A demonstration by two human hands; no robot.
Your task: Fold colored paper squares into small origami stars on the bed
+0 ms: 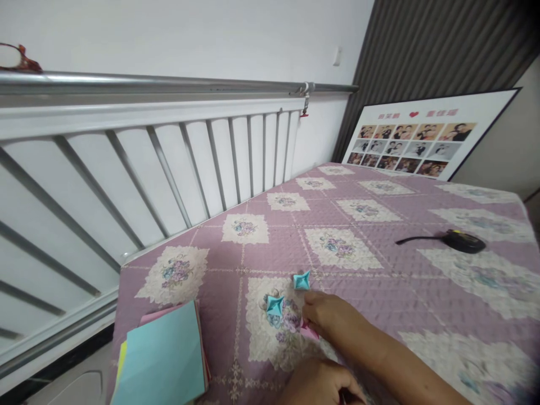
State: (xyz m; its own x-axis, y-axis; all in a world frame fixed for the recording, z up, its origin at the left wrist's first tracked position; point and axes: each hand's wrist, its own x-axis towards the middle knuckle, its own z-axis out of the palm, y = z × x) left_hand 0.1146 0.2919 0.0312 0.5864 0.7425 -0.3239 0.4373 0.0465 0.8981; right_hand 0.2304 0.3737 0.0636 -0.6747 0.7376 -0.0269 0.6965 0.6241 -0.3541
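My right hand (327, 318) reaches in from the right with its fingers closed on a small pink folded paper piece (310, 331), partly hidden beneath the fingers. Just beyond the fingertips stands a small light-blue folded paper piece (301, 280). A second light-blue folded paper piece (274, 305) sits to the left, on a printed flower square. Nearest the camera, my left hand (320, 385) is curled closed at the bottom edge. Its fingers are partly cut off, and whatever it may hold is hidden.
A stack of coloured paper sheets (162, 354), light blue on top, lies at the front left. On the right rests a black tape measure (464, 242) with a strap. The purple flowered tablecloth (278, 236) runs along a white radiator (169, 169). A photo board (422, 117) leans behind.
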